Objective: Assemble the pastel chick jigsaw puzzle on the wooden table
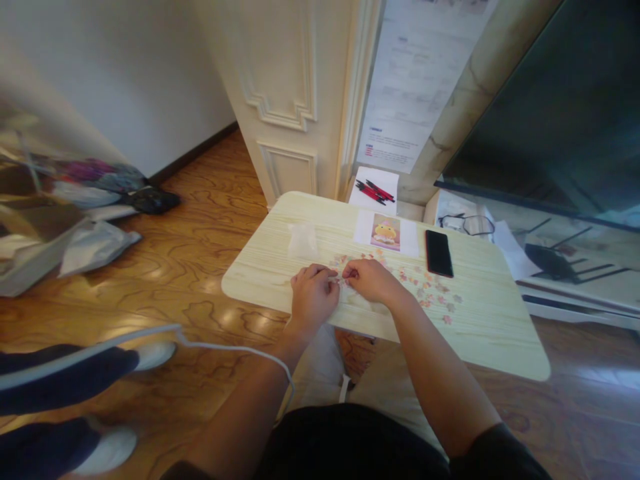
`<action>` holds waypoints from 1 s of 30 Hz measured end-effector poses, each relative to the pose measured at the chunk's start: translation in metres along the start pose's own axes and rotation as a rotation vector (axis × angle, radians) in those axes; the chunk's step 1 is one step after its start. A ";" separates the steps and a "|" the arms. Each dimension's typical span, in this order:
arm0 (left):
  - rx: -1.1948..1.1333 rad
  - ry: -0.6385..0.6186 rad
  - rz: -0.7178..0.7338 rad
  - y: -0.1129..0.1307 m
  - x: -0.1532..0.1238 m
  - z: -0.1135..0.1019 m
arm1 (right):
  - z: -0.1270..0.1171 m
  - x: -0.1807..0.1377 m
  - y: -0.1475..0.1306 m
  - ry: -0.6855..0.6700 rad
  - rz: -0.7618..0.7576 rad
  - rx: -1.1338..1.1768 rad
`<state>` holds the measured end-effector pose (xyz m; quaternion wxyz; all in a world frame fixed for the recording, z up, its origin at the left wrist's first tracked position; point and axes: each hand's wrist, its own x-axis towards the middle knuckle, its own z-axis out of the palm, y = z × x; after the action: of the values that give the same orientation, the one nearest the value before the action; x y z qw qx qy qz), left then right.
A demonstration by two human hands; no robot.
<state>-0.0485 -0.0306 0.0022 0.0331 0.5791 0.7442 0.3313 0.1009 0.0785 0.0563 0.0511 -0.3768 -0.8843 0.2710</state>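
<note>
Small pinkish jigsaw puzzle pieces lie scattered over the middle and right of the pale wood-grain table. My left hand rests at the table's near edge, fingers curled, thumb and fingertips at a few pieces. Opposite it, my right hand is closed in a pinch at those same pieces, its fingertips almost meeting the left ones. The fingers partly cover what lies between them. Behind the hands is a white sheet with a printed picture of a yellow cartoon figure.
A clear plastic bag lies left of the picture, a black phone right of it. Red and black pens lie on paper beyond the far edge. A pale cable crosses my left forearm. Another person's legs stand at left.
</note>
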 end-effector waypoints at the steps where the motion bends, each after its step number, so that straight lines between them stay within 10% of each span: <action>1: -0.013 -0.001 -0.005 -0.001 0.000 0.000 | 0.000 0.000 0.000 -0.003 -0.008 -0.010; 30: 0.057 -0.126 0.103 0.003 0.007 -0.014 | -0.027 -0.037 0.029 0.160 0.069 -0.008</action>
<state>-0.0547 -0.0303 0.0169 0.0463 0.6371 0.7189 0.2740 0.1536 0.0816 0.0679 0.1107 -0.4278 -0.8648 0.2383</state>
